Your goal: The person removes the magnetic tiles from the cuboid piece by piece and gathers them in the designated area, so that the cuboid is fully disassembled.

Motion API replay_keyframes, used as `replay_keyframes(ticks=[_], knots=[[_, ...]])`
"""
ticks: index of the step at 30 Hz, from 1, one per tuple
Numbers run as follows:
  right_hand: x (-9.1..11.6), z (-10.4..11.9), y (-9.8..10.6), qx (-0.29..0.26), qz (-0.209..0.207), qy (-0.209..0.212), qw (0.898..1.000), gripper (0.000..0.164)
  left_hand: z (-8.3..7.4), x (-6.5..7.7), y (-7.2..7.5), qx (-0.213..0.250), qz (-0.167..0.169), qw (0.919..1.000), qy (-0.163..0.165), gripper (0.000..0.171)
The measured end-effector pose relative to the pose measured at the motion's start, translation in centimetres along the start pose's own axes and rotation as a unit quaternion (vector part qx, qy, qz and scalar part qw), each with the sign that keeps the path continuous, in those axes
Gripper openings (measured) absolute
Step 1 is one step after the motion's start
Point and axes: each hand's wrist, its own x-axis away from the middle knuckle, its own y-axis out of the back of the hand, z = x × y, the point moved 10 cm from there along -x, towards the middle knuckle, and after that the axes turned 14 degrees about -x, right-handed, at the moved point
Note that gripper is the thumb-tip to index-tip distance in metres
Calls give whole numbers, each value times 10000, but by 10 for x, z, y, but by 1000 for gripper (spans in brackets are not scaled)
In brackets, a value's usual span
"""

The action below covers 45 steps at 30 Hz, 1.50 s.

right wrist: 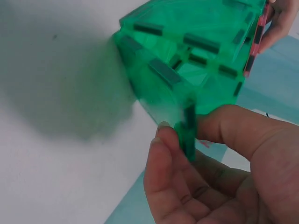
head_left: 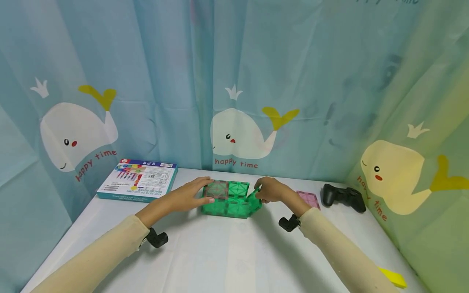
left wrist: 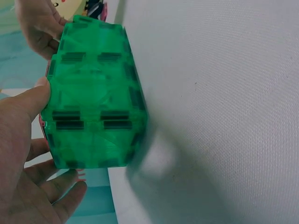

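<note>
A box-like build of translucent green magnetic tiles (head_left: 227, 207) stands on the table, with a pink square tile (head_left: 216, 190) lying over its top left part. My left hand (head_left: 190, 195) holds the left end, its thumb at the near upper edge and its fingers round the far side. At the right end, my right hand (head_left: 270, 190) pinches a green tile (right wrist: 156, 88) between thumb and fingers. That tile slants outward, one edge against the build, with a gap between them in the right wrist view.
A pink tile (head_left: 307, 199) lies right of the build, partly behind my right forearm. Beyond it rests a black game controller (head_left: 343, 197). A flat printed box (head_left: 137, 181) is at the back left, and a yellow object (head_left: 393, 278) at the near right. Whale-print curtains (head_left: 176, 81) surround the table.
</note>
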Motion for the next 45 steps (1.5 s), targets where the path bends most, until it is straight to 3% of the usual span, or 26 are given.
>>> replay_keyframes(ticks=[10, 14, 21, 27, 31, 36, 45], knots=[[5, -23, 4, -603, 250, 22, 9979, 36, 0, -1, -1, 3, 12, 10000, -22, 81], [9, -30, 8, -976, 241, 276, 9945, 34, -1, -1, -1, 0, 5, 10000, -37, 80], [19, -42, 43, -1414, -286, 936, 9851, 32, -3, 0, 2, 3, -24, 10000, -30, 81], [24, -73, 69, -1688, -478, 1104, 9783, 34, -2, 1, 2, 30, -4, 10000, 12, 81], [25, -99, 73, -1673, -456, 948, 9803, 34, -1, 0, 0, 30, 2, 10000, 17, 81], [28, -129, 73, -1405, -501, 437, 9879, 33, -1, 1, -1, -33, 0, 10000, -31, 80], [23, -143, 66, -1035, -522, 254, 9929, 31, -4, 2, 1, -12, -44, 10000, -8, 80]])
